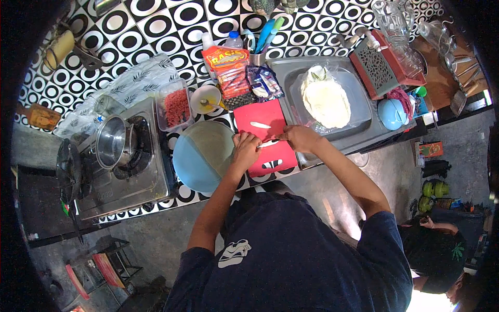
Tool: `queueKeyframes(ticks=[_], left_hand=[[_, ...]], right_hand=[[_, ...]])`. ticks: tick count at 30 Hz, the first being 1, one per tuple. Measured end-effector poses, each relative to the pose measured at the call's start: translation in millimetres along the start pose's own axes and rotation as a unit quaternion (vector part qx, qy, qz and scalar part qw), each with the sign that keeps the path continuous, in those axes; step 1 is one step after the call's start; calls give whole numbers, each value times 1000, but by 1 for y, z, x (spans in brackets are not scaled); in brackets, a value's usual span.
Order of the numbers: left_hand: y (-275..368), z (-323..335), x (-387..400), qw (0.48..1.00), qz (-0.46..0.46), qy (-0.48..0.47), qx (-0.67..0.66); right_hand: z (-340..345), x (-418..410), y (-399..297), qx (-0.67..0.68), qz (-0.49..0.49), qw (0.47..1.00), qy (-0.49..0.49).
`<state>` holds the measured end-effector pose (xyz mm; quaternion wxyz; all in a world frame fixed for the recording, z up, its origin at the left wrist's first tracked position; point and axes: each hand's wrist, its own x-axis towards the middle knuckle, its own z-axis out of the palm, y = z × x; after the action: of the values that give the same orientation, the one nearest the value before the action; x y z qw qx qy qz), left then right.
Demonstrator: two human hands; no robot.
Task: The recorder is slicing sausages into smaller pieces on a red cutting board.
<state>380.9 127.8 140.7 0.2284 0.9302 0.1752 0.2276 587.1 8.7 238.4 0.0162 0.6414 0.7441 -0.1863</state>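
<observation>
On the countertop in front of me lies a red cutting board [261,113] with a handle cut-out near its front edge. My left hand [248,147] presses a thin white strip of food [269,143] against the board, fingertips at its left end. From the right, my right hand [300,138] grips what looks like a small knife, its narrow blade [269,138] low over the board beside that strip; the handle is hidden in the fist. A second white piece [260,124] lies apart, farther up the board. The exact food cannot be told.
Left of the board are a round blue-grey basin [195,163], a tub of red crumbly food [176,107], a bowl with a spoon [204,97] and a stove with a metal pot [111,142]. Right, a sink [282,70] holds bagged pale food [326,99]. Another person [432,249] is at far right.
</observation>
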Motion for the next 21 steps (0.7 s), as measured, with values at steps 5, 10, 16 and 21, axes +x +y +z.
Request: queueKeyframes(ticks=[5, 10, 16, 21], left_hand=[[2, 1, 0, 999, -32, -20, -20], [2, 2, -2, 999, -31, -12, -19], [5, 0, 0, 1000, -24, -6, 1], [3, 1, -2, 1000, -28, -6, -1]], right_hand=[[-6, 2, -7, -21, 20, 999, -32], [-11, 7, -11, -38, 12, 998, -48], [7, 8, 2, -30, 21, 999, -32], [-2, 10, -2, -31, 3, 998, -54]])
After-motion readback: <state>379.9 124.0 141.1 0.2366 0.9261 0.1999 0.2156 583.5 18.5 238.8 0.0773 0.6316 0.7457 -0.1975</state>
